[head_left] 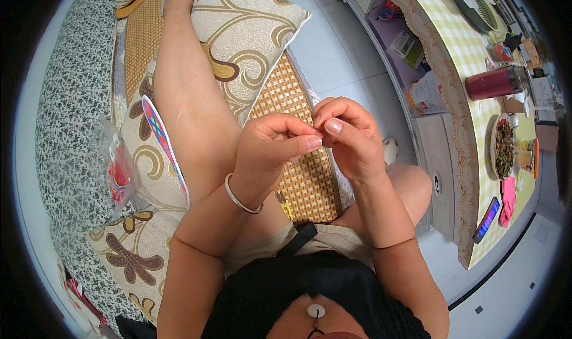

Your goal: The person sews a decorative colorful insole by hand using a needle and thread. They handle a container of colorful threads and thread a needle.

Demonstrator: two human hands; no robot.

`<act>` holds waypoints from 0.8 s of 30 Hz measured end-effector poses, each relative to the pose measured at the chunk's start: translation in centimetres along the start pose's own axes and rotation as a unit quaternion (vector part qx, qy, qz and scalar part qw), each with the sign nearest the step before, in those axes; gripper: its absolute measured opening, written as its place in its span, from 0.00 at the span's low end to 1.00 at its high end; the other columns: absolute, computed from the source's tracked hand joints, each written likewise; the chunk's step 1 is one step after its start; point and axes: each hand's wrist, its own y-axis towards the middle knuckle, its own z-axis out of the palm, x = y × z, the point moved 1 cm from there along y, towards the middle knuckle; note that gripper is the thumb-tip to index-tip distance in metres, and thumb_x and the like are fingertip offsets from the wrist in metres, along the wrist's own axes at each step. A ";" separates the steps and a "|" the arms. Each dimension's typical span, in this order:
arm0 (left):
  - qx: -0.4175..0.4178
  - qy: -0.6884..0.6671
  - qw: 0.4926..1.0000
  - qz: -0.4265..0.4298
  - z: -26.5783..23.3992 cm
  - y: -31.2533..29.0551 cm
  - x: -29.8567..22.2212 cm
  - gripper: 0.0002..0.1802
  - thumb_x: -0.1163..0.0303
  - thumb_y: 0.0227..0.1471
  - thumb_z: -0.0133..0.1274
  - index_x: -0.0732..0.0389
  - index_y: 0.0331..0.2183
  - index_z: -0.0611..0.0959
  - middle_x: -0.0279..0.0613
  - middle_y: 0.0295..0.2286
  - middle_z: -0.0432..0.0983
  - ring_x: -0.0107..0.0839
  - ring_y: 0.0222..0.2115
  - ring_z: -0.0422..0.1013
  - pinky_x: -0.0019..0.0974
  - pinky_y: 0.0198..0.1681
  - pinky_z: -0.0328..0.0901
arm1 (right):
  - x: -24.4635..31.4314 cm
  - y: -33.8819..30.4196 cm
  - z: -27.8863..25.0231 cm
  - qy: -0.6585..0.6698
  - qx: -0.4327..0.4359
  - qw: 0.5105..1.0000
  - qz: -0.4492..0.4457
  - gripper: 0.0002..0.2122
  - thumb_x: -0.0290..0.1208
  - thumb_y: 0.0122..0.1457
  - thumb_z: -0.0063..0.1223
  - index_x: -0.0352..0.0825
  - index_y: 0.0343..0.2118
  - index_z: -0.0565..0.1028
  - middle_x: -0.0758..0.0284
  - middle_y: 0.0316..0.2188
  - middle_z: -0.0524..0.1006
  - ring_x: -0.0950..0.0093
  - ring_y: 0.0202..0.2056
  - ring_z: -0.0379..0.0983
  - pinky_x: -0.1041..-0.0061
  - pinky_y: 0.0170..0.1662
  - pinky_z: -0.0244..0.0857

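Above my lap, my left hand (269,143) and my right hand (356,137) meet with fingertips pinched close together. Both are closed, thumb against forefinger. Whatever lies between the fingertips is too small to make out. A pale bangle (239,199) circles my left wrist. Left of my outstretched leg, a colourful patterned insole (159,130) with a white edge stands tilted on a cushion. Beside it is a clear plastic bag (118,175) holding bright red and multicoloured strands, apparently thread.
I sit on a woven mat (307,184) among patterned cushions (256,26). At right, a table with a checked cloth (450,17) bears a dark red bottle (494,82), a dish of dried plant pieces (504,148), a pink cloth (507,202) and a phone (487,221).
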 end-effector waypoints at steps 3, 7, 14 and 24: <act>0.016 -0.012 1.000 -0.003 -0.4 0.1 0.2 0.06 0.79 0.42 0.58 0.69 0.27 0.80 0.34 0.21 0.73 0.16 0.20 0.63 0.19 0.23 0.57 | -0.3 0.0 0.2 0.001 -0.012 1.000 -0.010 0.02 0.23 0.53 0.53 0.32 0.27 0.72 0.72 0.26 0.71 0.85 0.27 0.64 0.86 0.32 0.58; 0.003 0.015 1.000 0.010 0.0 -0.1 0.2 0.05 0.80 0.42 0.58 0.68 0.26 0.79 0.34 0.20 0.72 0.17 0.19 0.62 0.20 0.22 0.56 | -0.7 0.1 0.2 -0.017 -0.001 0.999 -0.042 0.02 0.22 0.52 0.54 0.32 0.27 0.72 0.72 0.26 0.71 0.84 0.29 0.65 0.85 0.34 0.59; -0.015 0.025 0.999 0.029 0.6 -0.1 -0.5 0.03 0.81 0.40 0.57 0.67 0.24 0.78 0.34 0.18 0.70 0.18 0.18 0.61 0.21 0.22 0.56 | 0.0 0.1 -0.3 -0.059 0.013 0.997 -0.042 0.02 0.20 0.52 0.55 0.30 0.28 0.74 0.69 0.29 0.73 0.82 0.31 0.67 0.85 0.36 0.61; 0.004 -0.003 1.000 0.026 0.5 -0.2 -0.3 0.03 0.81 0.41 0.57 0.67 0.24 0.79 0.36 0.19 0.70 0.19 0.17 0.61 0.22 0.22 0.56 | -0.4 0.2 -0.4 0.003 0.013 0.999 -0.029 0.02 0.20 0.51 0.55 0.28 0.27 0.75 0.67 0.27 0.72 0.82 0.26 0.65 0.85 0.30 0.59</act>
